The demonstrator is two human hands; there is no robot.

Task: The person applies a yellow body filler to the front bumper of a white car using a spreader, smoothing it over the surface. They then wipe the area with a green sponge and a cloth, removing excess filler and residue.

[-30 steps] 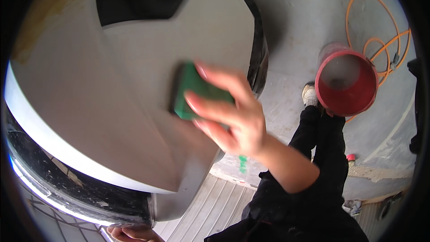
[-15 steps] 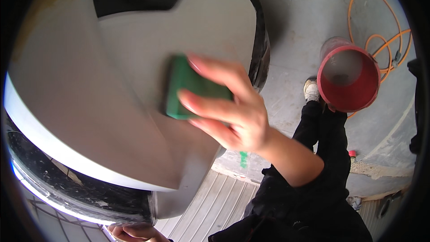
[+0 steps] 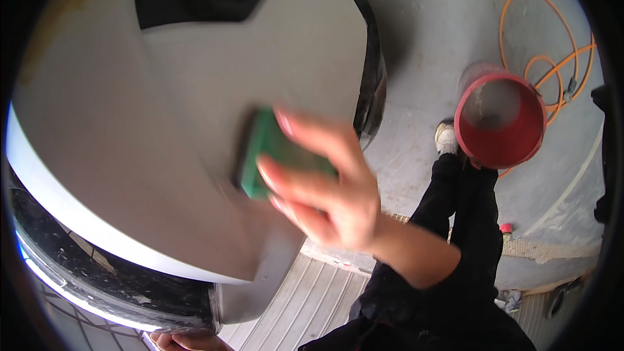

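My right hand [image 3: 331, 185] grips a green sanding block [image 3: 261, 156] with a dark underside, its fingers spread over the block's top and side. The block lies against the smooth grey face of a car bumper [image 3: 175, 156]. Motion blurs the hand and block. At the lower left, my left hand [image 3: 185, 340] is curled at the bumper's bottom edge. Only some of its fingers show, and the frame's lower edge cuts it off. A black recess [image 3: 188, 3] sits in the bumper's upper part, and a shiny black strip [image 3: 117, 286] runs along its lower side.
A red bucket [image 3: 523, 146] with cloudy liquid stands on the grey floor at the right, by my shoe [image 3: 446, 135]. Behind it lies a coiled orange hose [image 3: 502, 23]. Ribbed pale floor grating [image 3: 299, 296] extends below the bumper.
My right hand and the sanding block have moved down a little over the bumper. My left hand stays at the bottom edge. The whole view has shifted slightly.
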